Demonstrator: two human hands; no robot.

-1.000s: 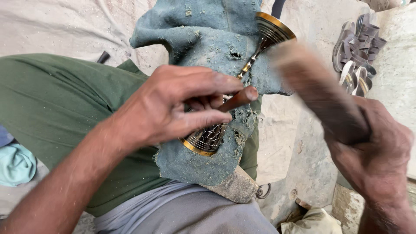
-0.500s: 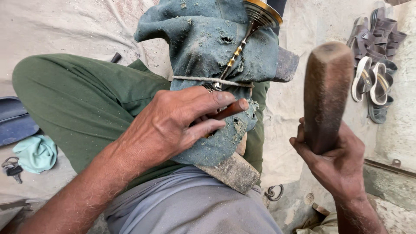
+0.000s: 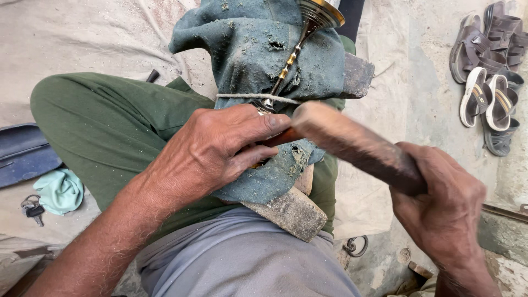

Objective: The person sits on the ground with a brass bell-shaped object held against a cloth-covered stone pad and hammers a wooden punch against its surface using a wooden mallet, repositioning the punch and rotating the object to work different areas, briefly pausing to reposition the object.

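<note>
Left hand [image 3: 220,151]: clamped on a thin reddish-brown tool [image 3: 281,136] over dusty blue-grey cloth [image 3: 258,49].
Right hand [image 3: 443,212]: gripping a dark wooden mallet [image 3: 355,146], near right.

The thick brown wooden mallet [image 3: 357,146], upright half a second ago, now lies swung down in the right hand [image 3: 445,214], its head meeting the reddish tool handle [image 3: 283,136].

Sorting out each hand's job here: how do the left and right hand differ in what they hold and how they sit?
The left hand pinches a thin reddish-brown tool against the cloth-wrapped brass piece; the right hand fists a thick wooden mallet. The left rests on the cloth, while the right is clear of it. Both are closed.
</note>
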